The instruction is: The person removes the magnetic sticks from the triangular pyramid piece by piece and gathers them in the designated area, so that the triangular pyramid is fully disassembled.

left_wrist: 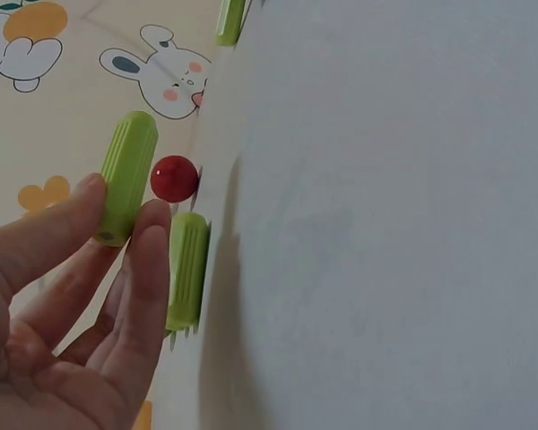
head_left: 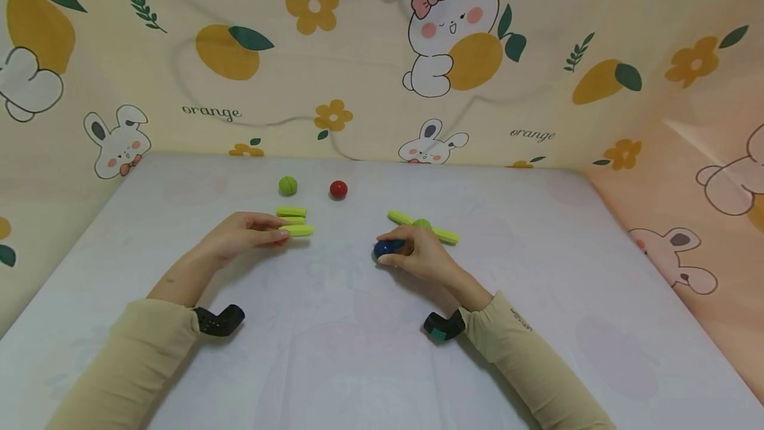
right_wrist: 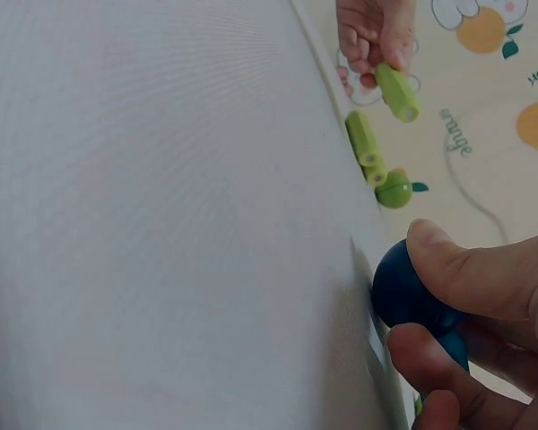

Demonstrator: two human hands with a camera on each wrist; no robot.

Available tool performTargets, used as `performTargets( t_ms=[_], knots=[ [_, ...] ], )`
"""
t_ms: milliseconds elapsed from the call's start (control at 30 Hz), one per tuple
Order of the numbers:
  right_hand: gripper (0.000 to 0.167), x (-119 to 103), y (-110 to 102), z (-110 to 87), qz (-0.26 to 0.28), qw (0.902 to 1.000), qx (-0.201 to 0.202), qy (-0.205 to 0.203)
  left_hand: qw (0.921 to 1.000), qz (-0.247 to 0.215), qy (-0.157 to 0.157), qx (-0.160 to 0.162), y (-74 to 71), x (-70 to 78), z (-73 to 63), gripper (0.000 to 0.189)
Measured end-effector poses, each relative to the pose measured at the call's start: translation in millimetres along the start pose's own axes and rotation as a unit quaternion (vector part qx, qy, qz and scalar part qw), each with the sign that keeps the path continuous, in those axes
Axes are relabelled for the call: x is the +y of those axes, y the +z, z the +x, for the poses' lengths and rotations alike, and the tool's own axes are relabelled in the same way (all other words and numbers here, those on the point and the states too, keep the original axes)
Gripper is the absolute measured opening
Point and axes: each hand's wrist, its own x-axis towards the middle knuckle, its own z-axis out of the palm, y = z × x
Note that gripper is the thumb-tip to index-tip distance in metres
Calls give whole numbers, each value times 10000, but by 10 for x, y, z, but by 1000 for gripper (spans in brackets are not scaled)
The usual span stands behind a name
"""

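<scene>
My left hand (head_left: 241, 237) pinches a short yellow-green ridged stick (left_wrist: 128, 179) between thumb and fingertips, raised a little over the table. Two similar sticks (head_left: 290, 212) lie side by side just behind it. With thumb and fingers, my right hand (head_left: 420, 254) grips a dark blue ball (right_wrist: 402, 287) low over the table. A second blue rounded part (right_wrist: 453, 345) shows behind that ball, mostly hidden by the fingers. Beyond the right hand, yellow-green stick lengths (head_left: 444, 235) lie slanted, with a green ball (head_left: 422, 223) at their middle, partly covered by the hand.
Toward the back of the white table (head_left: 334, 350) sit a green ball (head_left: 288, 186) with a seam and a glossy red ball (head_left: 338, 190). A printed cloth (head_left: 358, 52) with rabbits and oranges rises behind the table. Black wrist devices (head_left: 221, 320) hang at both cuffs.
</scene>
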Motion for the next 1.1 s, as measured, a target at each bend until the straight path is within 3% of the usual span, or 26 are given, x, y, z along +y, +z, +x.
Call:
performTargets(
  t_ms=[800,1100],
  knots=[
    [36,-19,-16,-16,140,9999,-36,-76,9976,334,-496,360,-66,-141,47,53],
    [35,-18,-15,-11,144,9998,-28,-113,9968,496,-447,450,-70,-163,70,54]
  ],
)
